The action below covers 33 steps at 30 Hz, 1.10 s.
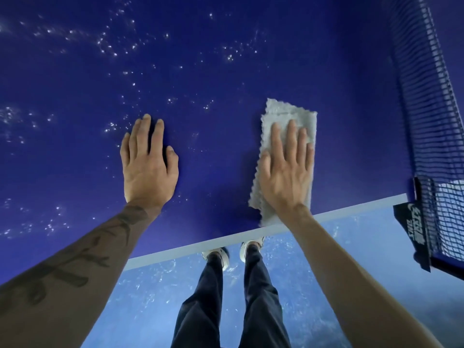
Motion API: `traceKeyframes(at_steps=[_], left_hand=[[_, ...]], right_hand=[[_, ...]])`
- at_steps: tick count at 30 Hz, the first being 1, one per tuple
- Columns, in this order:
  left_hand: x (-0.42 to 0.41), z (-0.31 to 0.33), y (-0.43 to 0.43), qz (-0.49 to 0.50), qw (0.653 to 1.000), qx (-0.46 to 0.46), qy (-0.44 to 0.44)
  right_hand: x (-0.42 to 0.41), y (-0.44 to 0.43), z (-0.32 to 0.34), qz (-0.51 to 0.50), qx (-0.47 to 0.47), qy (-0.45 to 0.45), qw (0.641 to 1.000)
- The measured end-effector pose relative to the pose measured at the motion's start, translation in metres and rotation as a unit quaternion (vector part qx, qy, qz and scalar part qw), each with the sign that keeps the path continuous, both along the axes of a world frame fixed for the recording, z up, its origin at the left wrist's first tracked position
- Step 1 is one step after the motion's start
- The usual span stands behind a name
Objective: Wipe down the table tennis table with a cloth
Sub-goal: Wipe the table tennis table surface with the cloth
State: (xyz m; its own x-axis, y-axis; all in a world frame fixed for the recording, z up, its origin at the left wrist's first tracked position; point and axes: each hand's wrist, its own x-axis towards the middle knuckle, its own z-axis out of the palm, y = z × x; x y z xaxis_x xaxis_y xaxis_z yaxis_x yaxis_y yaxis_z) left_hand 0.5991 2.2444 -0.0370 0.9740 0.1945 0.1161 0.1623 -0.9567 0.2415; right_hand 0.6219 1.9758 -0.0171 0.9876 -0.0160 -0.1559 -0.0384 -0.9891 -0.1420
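The fingers (292, 131) of the right hand (286, 169) lay straight and slightly spread, pressing flat on the grey cloth (281, 111) and gripping nothing. The cloth was folded into a long strip. It sat on the blue counter (226, 71) near the corner by the net (426, 96), with its near end touching the white edge line (200, 244). The fingers (143, 129) of the left hand (148, 167) were also straight and close together, and the palm rested flat on the bare counter, well apart from the cloth, as if to brace the body.

The wiping looked to be at an early stage. The patch around the cloth and toward the net appeared free of marks, which suggested that corner was done or nearly so. White specks (108, 46), whether droplets or dust I cannot tell, were scattered across the left side and the far part of the counter. Most of the visible surface therefore seemed left to wipe, and the half beyond the net was out of view.

The counter was a smooth, deep blue, slightly glossy top. The dark net stood along its right side, held by a black clamp (411, 234) with white lettering at the edge. Below the edge lay a mottled blue floor (140, 297), where the person stood close in dark trousers (261, 297) and pale shoes (218, 254).
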Motion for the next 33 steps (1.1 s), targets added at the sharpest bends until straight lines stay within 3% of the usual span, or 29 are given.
traceKeyframes(at_steps=[2, 4, 7, 11, 14, 16, 18, 21, 24, 27, 30, 33], left_hand=[[0.000, 0.000, 0.001, -0.001, 1.000, 0.002, 0.001], [0.001, 0.001, 0.000, 0.002, 1.000, -0.001, -0.001], [0.002, 0.002, 0.000, 0.001, 1.000, -0.004, 0.002], [0.001, 0.002, 0.001, 0.001, 1.000, 0.002, 0.001], [0.002, 0.002, 0.001, -0.002, 1.000, -0.001, -0.005], [0.002, 0.002, 0.001, 0.000, 1.000, -0.001, -0.008], [0.003, 0.002, 0.001, -0.001, 1.000, -0.001, -0.010], [0.002, 0.003, 0.001, 0.003, 1.000, -0.002, -0.003], [0.002, 0.003, 0.002, 0.001, 1.000, -0.001, 0.003], [0.003, 0.004, 0.003, -0.005, 1.000, -0.002, 0.011], [0.004, 0.006, 0.002, 0.000, 1.000, -0.002, 0.013], [0.004, 0.007, 0.002, 0.001, 1.000, -0.004, 0.013]], right_hand=[[-0.003, 0.041, 0.000, 0.042, 0.012, -0.002, 0.999], [-0.028, 0.068, 0.000, 0.149, 0.030, 0.006, 0.988], [-0.055, 0.046, 0.001, 0.254, 0.031, 0.017, 0.967], [-0.021, -0.003, 0.002, 0.083, 0.007, 0.012, 0.996], [0.013, 0.029, -0.001, -0.002, 0.012, -0.005, 1.000], [0.013, 0.063, -0.001, 0.047, 0.025, -0.015, 0.998], [-0.013, 0.077, -0.002, 0.162, 0.035, -0.005, 0.986], [-0.039, 0.038, -0.001, 0.228, 0.032, 0.017, 0.973], [-0.011, -0.003, 0.000, 0.092, 0.006, 0.020, 0.996], [0.034, 0.014, 0.000, -0.027, 0.010, 0.001, 1.000], [0.043, 0.068, -0.002, 0.035, 0.023, -0.005, 0.999], [0.007, 0.080, -0.002, 0.210, 0.032, 0.005, 0.977]])
